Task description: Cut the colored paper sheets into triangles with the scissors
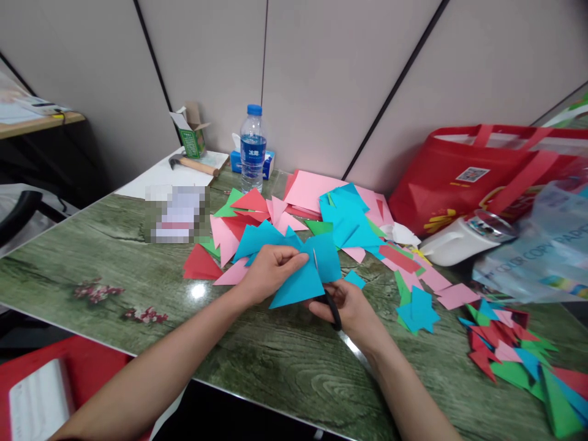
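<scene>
My left hand pinches a sheet of blue paper between thumb and fingers, above the table. In my right hand is a pair of black-handled scissors, their blades in the same paper, with a slit running up through it. Part of the blades is hidden behind the paper. Behind my hands lie cut blue pieces, pink pieces and red pieces, loosely heaped. Right of my right hand rests a small stack of blue and green scraps.
A water bottle stands before a tissue pack. A hammer and small box sit on a white board. At right are a red bag, a white mug, a plastic bag and mixed paper scraps.
</scene>
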`<state>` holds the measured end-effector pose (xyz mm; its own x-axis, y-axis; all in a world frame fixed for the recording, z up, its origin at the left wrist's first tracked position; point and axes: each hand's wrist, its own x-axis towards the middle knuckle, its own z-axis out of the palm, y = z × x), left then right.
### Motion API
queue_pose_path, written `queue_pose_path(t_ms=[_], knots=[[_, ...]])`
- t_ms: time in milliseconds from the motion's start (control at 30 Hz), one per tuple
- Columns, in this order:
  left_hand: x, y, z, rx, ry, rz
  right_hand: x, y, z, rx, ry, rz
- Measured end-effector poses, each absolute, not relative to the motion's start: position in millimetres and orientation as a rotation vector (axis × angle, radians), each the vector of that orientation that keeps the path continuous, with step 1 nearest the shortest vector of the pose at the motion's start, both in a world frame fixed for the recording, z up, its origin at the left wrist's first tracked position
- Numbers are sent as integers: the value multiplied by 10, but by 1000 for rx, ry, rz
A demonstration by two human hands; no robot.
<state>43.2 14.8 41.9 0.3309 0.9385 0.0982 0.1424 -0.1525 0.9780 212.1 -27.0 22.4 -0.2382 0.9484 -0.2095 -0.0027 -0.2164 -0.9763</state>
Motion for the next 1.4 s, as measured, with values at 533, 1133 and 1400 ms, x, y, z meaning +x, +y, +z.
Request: queue_pose_path(t_ms=[533, 1133, 1400], knots=[[425, 155, 413, 1500, 991, 949, 2094, -271, 158, -1247, -1218, 1480], [434, 139, 424, 1442, 956, 938, 2106, -278, 166, -1292, -1237, 1477], [435, 144, 402, 1409, 959, 935, 2113, -267, 180, -1272, -1228, 1501]])
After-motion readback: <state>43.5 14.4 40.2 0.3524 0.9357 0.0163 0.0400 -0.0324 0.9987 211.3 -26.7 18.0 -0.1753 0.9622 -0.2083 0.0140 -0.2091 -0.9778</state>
